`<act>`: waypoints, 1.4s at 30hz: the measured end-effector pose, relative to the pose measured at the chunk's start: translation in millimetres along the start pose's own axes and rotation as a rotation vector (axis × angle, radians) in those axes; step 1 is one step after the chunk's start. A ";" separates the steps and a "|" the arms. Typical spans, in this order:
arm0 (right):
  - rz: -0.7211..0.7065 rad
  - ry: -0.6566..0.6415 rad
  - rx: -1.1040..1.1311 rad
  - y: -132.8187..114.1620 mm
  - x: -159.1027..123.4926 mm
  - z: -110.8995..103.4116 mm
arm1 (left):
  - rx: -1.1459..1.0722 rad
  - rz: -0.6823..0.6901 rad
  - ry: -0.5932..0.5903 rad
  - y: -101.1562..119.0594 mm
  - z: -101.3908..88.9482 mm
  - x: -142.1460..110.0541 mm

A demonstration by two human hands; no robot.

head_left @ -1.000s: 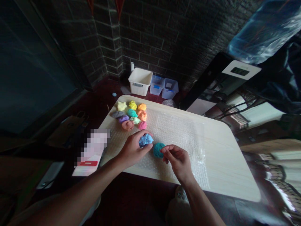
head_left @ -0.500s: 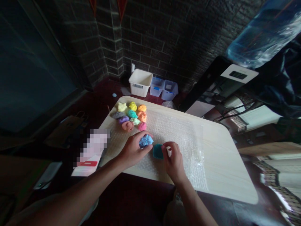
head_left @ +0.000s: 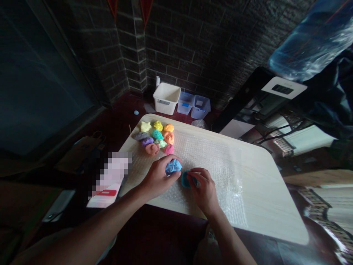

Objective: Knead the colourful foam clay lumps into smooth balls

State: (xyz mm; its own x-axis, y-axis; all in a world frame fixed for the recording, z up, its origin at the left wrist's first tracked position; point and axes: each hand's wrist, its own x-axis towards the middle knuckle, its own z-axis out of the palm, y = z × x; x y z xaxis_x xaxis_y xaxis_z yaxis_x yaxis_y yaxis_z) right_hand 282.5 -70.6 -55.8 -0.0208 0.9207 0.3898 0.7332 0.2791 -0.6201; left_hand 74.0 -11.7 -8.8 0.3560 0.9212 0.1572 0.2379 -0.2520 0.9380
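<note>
My left hand is closed around a lump of blue modelling clay, which bulges out between thumb and fingers above the table. Just right of it lies a small teal tray, resting on bubble wrap. My right hand reaches over the tray's right part with thumb and fingers pinched together. Its fingertips are at the tray; what they grip, if anything, is too small to make out. Beyond my left hand sits a cluster of clay lumps in several colours, among them a pink lump and a brown-red lump.
Bubble wrap covers much of the pale wooden table. On the floor behind stand a white basket and two clear bins. A pink-and-white box is left of the table. A water dispenser rises at the right.
My right hand's fingertips have moved further over the teal tray and now cover more of it. My left hand keeps hold of the blue clay. The whole view has shifted slightly.
</note>
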 end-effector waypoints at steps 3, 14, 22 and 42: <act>-0.013 -0.018 -0.005 -1.2 -0.4 -3.4 | 0.003 0.001 0.006 0.1 0.0 -0.6; 0.002 0.000 0.040 -3.6 -0.4 -14.5 | -0.007 -0.001 -0.006 -1.3 -0.4 0.4; 0.215 0.210 0.056 1.2 4.1 -30.6 | -0.027 -0.085 0.025 -3.2 -4.6 1.6; -0.056 -0.090 -0.045 -3.2 -2.3 -9.6 | -0.041 -0.121 -0.029 -3.2 -5.2 1.8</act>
State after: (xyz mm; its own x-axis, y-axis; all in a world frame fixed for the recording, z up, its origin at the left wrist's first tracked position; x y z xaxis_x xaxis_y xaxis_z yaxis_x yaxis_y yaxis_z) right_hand 286.8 -76.3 -48.1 -0.1217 0.9254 0.3588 0.7591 0.3197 -0.5670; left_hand 69.2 -7.7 -9.9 0.3527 0.9351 0.0336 0.2436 -0.1264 0.9616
